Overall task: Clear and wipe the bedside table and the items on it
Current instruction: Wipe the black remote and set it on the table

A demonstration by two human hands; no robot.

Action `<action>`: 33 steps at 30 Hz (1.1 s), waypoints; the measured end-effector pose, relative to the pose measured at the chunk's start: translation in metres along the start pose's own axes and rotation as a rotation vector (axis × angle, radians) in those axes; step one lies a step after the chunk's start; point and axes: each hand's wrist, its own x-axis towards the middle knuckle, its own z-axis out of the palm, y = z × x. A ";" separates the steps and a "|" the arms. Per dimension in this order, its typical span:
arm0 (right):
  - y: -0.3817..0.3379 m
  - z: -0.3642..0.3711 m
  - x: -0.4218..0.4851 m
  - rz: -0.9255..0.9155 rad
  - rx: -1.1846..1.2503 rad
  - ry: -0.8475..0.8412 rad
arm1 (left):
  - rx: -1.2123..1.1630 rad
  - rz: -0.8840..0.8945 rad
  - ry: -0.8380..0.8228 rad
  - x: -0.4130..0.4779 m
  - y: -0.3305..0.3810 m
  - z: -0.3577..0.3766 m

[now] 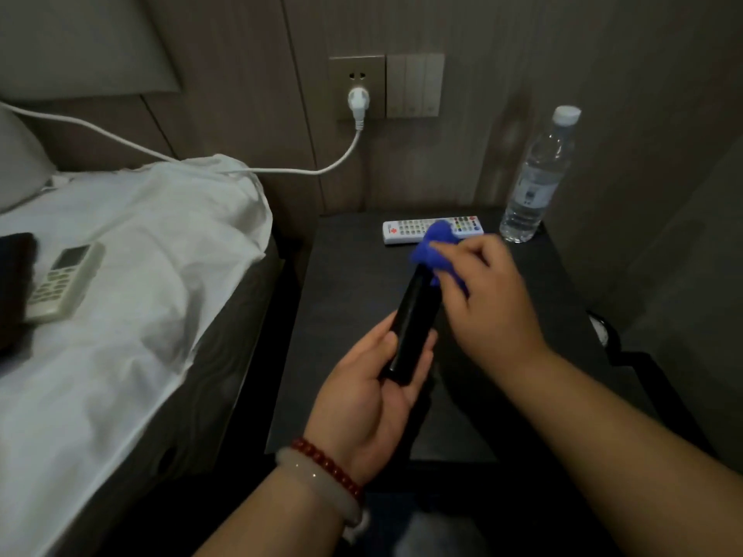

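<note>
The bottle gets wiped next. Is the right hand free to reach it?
Probably yes: the bottle stands upright at the back corner of the table, with open space between it and the right hand, which holds the cloth.

Dark bedside table (pixel 354 275): white remote (pixel 432 231) flat at its rear edge; clear capped water bottle (pixel 534 182) upright at the rear right corner. Above it, a slim black device (pixel 412 323), tilted, its far end touched by a crumpled blue cloth (pixel 431 251).
</note>
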 end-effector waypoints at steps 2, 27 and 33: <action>-0.005 0.003 -0.006 -0.006 0.028 0.030 | 0.013 0.012 -0.024 0.000 0.000 0.004; -0.026 -0.023 -0.059 -0.493 0.059 -0.244 | -0.078 -0.073 -0.016 0.001 0.009 0.026; -0.016 -0.040 -0.037 0.350 0.685 0.131 | -0.043 -0.012 0.037 0.004 0.016 0.027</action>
